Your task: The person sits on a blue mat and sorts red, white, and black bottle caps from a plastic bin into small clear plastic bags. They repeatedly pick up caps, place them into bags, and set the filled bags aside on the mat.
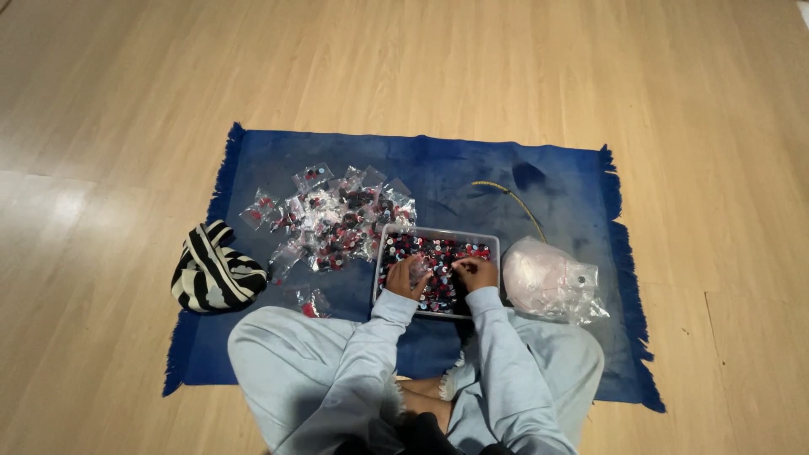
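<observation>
Two hands over one tray of small discs, on a blue rug.

The left hand [408,276] curls its fingers round a small clear bag held over the tray [437,233]; the right hand [477,273] pinches down among the red, black and blue discs [438,253], though what it grips is too small to tell. One heap of filled bags [333,217] lies left of the tray, too many to count; one bundle of empty bags [549,282] right; one striped pouch [215,270] at the rug's [472,164] edge.

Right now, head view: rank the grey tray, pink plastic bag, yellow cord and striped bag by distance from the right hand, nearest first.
1. Grey tray: the right hand is inside it.
2. Pink plastic bag: just right of the tray.
3. Yellow cord: farther up the blue rug, behind the tray.
4. Striped bag: far left, at the rug's edge.
</observation>
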